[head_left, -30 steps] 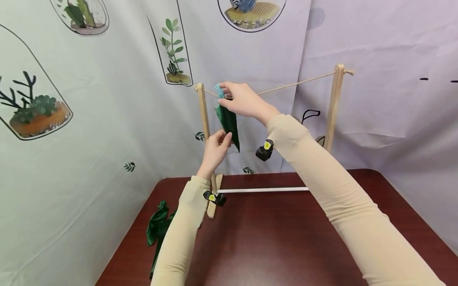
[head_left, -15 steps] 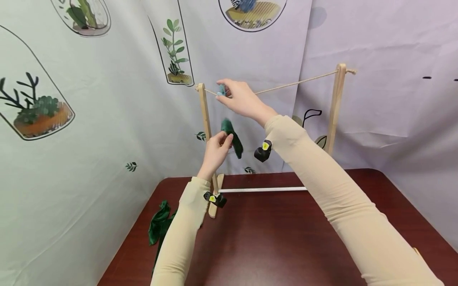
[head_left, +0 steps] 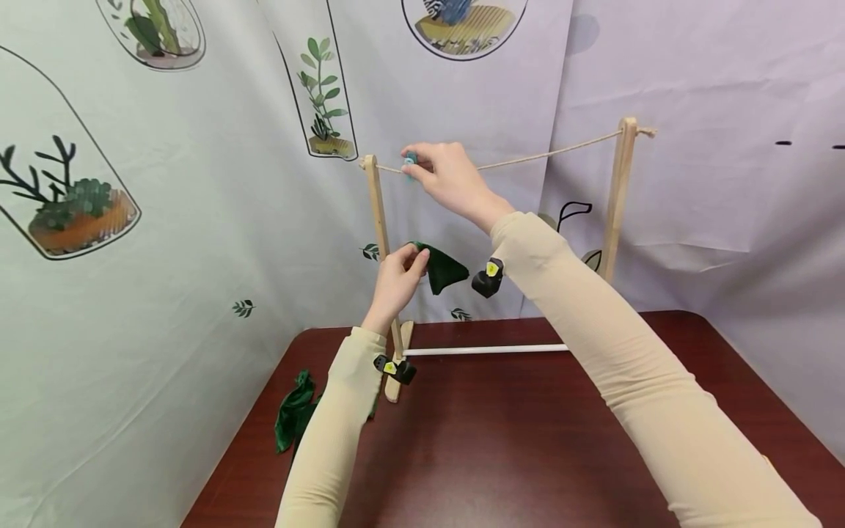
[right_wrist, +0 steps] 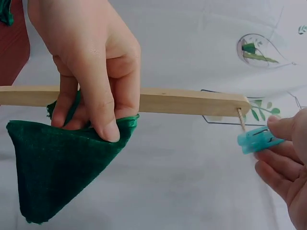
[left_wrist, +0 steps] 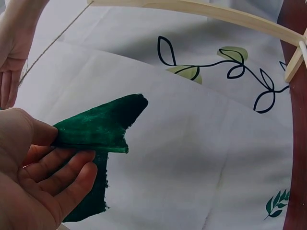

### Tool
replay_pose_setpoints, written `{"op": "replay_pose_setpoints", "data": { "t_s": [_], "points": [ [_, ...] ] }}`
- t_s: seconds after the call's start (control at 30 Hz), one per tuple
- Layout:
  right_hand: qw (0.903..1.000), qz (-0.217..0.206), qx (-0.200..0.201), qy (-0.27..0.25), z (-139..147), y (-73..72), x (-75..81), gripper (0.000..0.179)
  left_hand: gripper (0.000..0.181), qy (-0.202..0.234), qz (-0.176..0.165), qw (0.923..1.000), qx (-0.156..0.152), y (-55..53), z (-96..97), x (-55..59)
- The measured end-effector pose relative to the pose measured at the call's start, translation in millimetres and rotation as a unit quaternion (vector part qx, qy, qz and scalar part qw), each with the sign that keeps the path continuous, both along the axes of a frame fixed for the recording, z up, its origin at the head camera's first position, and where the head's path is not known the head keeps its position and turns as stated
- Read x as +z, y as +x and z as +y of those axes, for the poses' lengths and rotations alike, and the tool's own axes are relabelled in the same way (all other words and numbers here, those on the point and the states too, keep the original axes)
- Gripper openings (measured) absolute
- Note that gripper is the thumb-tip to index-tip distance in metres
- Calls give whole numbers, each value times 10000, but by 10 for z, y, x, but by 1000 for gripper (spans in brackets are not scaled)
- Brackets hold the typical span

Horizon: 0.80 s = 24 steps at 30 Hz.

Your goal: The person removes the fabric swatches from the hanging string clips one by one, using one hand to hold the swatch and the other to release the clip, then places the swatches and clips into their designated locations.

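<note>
A small dark green velvety cloth (head_left: 445, 270) droops from my left hand (head_left: 398, 280), pinched between thumb and fingers below the rope; the left wrist view shows the cloth (left_wrist: 103, 122) folded over. Higher up, my right hand (head_left: 452, 176) pinches a light blue clothespin (right_wrist: 259, 139) between thumb and fingers. The clothespin is at the rope (head_left: 548, 154), near the left post (head_left: 376, 202); whether it bites the rope I cannot tell. Cloth and clothespin are apart, with a gap between the hands.
A wooden frame with a right post (head_left: 619, 194) and a white bottom bar (head_left: 485, 350) stands on the dark red table (head_left: 502, 433). More green cloth (head_left: 293, 414) lies at the table's left side, partly behind the left sleeve. A printed curtain (head_left: 224, 183) hangs behind.
The cloth was up at the clothespin a second ago; it has come away downward and now hangs from my left hand. The right hand keeps the clothespin and has risen slightly.
</note>
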State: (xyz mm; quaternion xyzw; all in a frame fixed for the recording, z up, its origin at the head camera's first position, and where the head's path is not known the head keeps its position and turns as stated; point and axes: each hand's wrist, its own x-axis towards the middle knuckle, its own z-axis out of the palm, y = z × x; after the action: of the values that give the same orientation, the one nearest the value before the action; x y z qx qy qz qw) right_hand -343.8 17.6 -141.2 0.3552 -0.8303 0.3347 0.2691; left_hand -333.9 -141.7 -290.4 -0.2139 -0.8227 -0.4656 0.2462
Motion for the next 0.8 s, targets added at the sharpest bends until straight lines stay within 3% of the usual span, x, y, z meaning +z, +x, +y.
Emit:
{"op": "replay_pose_setpoints", "data": {
  "t_s": [0.17,0.5,0.8],
  "points": [
    [9996,218,43,-164,26,39,20,31,28,-3,2,10000,-42,6,2,3],
    [9984,267,163,-465,149,93,11,30,28,-68,-57,9999,-76,51,-4,-8],
    [9992,310,84,-252,258,182,-24,31,26,-155,-112,9997,-161,127,-31,-3]
  ]
}}
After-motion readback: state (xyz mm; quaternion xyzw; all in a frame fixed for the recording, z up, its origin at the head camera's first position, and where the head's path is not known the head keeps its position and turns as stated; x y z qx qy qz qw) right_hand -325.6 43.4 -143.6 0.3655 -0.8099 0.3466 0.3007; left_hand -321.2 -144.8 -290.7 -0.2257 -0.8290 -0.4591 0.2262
